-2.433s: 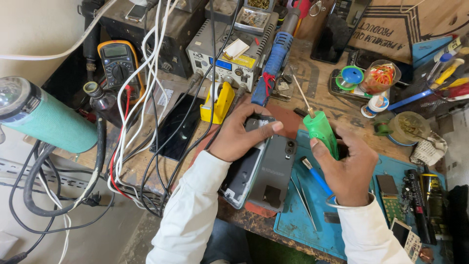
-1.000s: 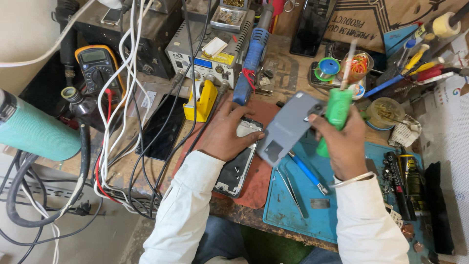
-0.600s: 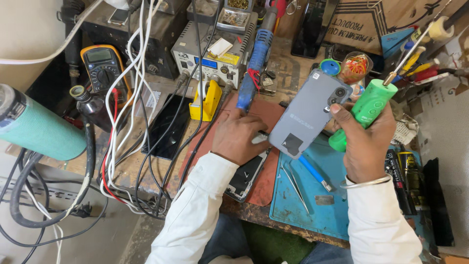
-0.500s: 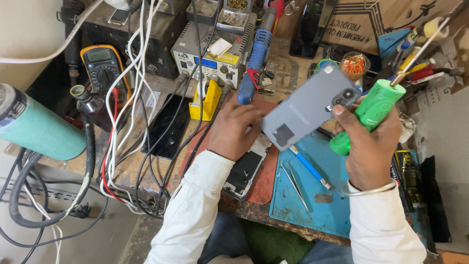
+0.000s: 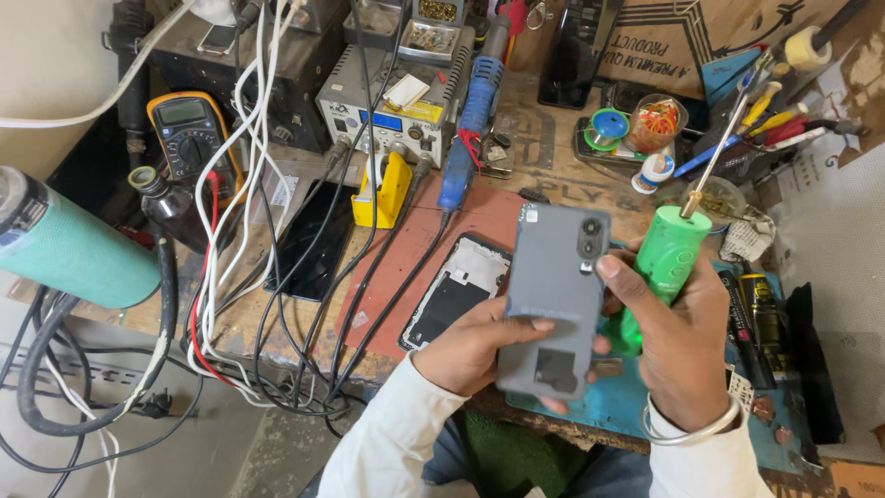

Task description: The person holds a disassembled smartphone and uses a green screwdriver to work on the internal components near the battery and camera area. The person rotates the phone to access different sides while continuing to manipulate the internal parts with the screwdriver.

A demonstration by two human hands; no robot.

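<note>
My left hand (image 5: 475, 346) holds a grey phone back cover (image 5: 554, 295) upright above the bench, thumb across its lower part. My right hand (image 5: 678, 337) grips a green-handled screwdriver (image 5: 666, 263) with its metal shaft pointing up and right, and its index finger touches the cover's right edge near the camera openings. An opened phone body (image 5: 456, 293) lies on the red mat (image 5: 406, 263) just left of the cover.
A blue mat (image 5: 618, 392) lies under my hands. A black phone screen (image 5: 312, 242), yellow holder (image 5: 383, 189), blue soldering iron (image 5: 470, 129), multimeter (image 5: 189, 138), teal cylinder (image 5: 64, 249) and tangled cables (image 5: 249, 277) crowd the left. Tools and small jars fill the right side.
The grey back cover came off the phone body and was raised; it has passed from my right hand into my left, now held upright. The phone body stays on the red mat.
</note>
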